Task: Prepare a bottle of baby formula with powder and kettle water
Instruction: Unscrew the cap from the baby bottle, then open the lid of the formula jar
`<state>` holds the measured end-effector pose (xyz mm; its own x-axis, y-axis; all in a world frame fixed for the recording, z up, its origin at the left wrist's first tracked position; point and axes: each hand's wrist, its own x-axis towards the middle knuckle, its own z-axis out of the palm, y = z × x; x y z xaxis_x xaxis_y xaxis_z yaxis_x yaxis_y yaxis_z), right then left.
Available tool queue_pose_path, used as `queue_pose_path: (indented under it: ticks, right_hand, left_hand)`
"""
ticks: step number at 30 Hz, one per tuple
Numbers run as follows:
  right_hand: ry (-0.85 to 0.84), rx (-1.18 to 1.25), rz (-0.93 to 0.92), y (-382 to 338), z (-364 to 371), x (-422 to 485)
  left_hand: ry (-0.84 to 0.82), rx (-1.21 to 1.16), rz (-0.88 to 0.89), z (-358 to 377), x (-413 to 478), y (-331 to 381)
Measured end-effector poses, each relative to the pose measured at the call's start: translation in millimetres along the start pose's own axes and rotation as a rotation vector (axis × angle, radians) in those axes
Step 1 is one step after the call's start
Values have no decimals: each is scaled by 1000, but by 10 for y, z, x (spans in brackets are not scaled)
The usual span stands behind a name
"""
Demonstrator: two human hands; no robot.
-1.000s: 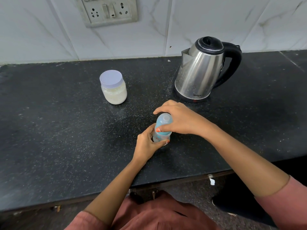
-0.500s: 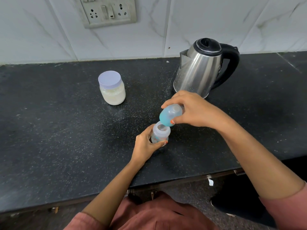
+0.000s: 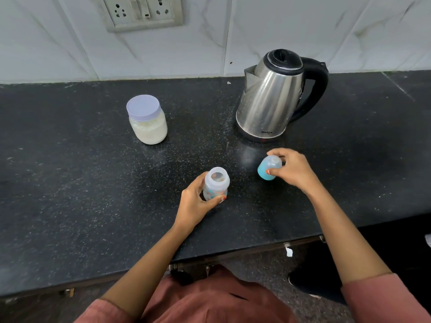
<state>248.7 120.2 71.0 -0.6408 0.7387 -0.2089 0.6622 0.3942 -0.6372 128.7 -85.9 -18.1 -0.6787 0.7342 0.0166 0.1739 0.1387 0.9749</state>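
Note:
A small clear baby bottle (image 3: pixel 216 183) with a printed pattern stands open-mouthed on the black counter (image 3: pixel 81 194), and my left hand (image 3: pixel 195 203) is wrapped around its lower body. To its right my right hand (image 3: pixel 294 170) holds the blue bottle cap (image 3: pixel 269 167) with its clear dome, tilted, low over the counter in front of the kettle. A jar of pale formula powder (image 3: pixel 147 120) with a lilac lid stands closed at the back left. The steel kettle (image 3: pixel 271 99) with a black lid and handle stands at the back right.
A white tiled wall with a socket plate (image 3: pixel 142 11) rises behind the counter. The counter's front edge (image 3: pixel 233 252) runs just before my body. Dark floor lies below to the right.
My right hand took the blue cap off the bottle and carried it right and down toward the counter. My left hand kept hold of the bottle, whose mouth is now uncovered.

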Motion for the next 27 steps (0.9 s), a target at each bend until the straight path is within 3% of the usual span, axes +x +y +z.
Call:
queue_pose_path:
  ticks: [14, 20, 27]
  right_hand:
    - [10, -62, 11, 178, 228, 6]
    - [32, -146, -102, -35, 226, 65]
    - [-92, 61, -298, -659, 501, 348]
  left_hand:
    - [-3, -48, -7, -4, -8, -19]
    - [-42, -125, -6, -203, -9, -26]
    - [183, -81, 17, -677, 106, -19]
